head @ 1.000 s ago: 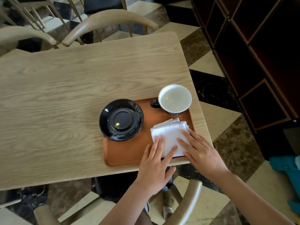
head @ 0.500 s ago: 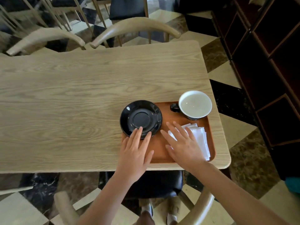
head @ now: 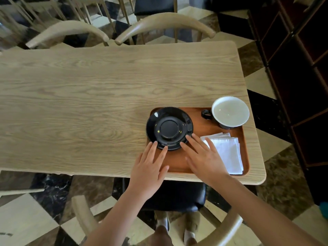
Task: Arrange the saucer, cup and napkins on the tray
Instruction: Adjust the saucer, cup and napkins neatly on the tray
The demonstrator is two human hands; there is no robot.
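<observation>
A brown wooden tray (head: 198, 127) lies at the near right corner of the table. On its left part sits a black saucer (head: 169, 128), overhanging the tray's left edge. A cup (head: 230, 111) with a white inside and a dark handle stands at the tray's far right corner. White folded napkins (head: 228, 153) lie stacked on the tray's right side. My left hand (head: 149, 167) is spread flat, its fingertips touching the saucer's near rim. My right hand (head: 204, 158) is spread too, fingertips at the saucer's near right rim, its edge over the napkins' left side.
The light wood table (head: 88, 107) stretches far to the left. Two curved wooden chairs (head: 165, 22) stand at its far side and one chair (head: 177, 196) with a black seat is below me. A dark shelf unit (head: 301, 68) stands to the right.
Both hands have left the napkins and moved left to the saucer's near rim. The camera view has shifted, so the tray now appears further right.
</observation>
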